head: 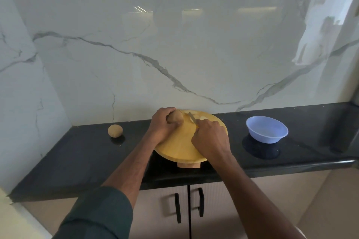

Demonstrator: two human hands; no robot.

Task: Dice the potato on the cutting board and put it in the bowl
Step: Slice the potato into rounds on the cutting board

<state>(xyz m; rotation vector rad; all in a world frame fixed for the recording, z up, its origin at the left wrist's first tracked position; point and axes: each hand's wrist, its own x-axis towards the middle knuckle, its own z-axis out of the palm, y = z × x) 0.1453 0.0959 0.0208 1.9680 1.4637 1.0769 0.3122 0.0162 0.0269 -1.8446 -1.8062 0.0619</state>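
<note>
A round yellow wooden cutting board (174, 147) lies on the black counter. My left hand (162, 124) grips a brown potato (176, 117) at the board's far left part. My right hand (210, 137) holds a knife (192, 117) by its yellow handle, the blade pointing away just right of the potato. Pale potato slices (194, 114) lie on the far part of the board beside the blade. A light blue bowl (267, 129) stands on the counter to the right of the board; its inside looks bare.
A second whole potato (115, 130) sits on the black counter (77, 157) left of the board. A marble wall rises right behind the board. Cabinet doors with black handles (177, 207) are below the counter edge.
</note>
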